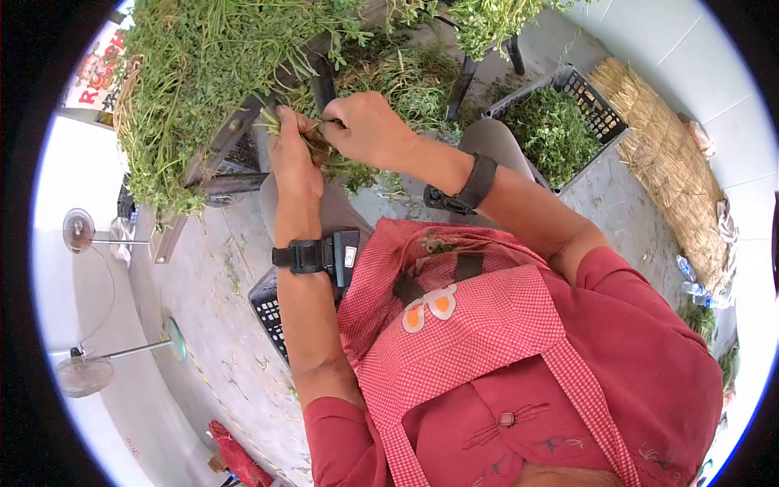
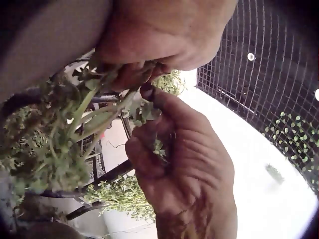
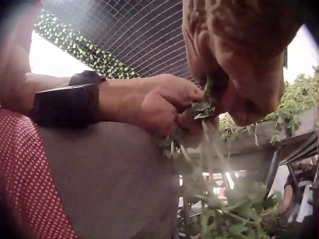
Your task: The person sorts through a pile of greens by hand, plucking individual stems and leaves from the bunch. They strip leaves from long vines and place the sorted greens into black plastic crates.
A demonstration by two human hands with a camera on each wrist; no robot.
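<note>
My left hand grips a small bunch of leafy green stems near the table's corner. Close against it, my right hand has its fingers curled in and pinches at the stems where the two hands meet. In the left wrist view, the tip of the right thumb looks dark and meets a stem, and bits of leaf show in the curled palm. Leaves hang below both hands in the right wrist view, where a leaf pokes out between them. The hands partly hide the pinched stem ends.
Loose greens are heaped on the wood-edged table, with more greens on the floor beyond. A crate of greens stands right, beside a straw mat. A black crate sits left of my lap. Fans stand far left.
</note>
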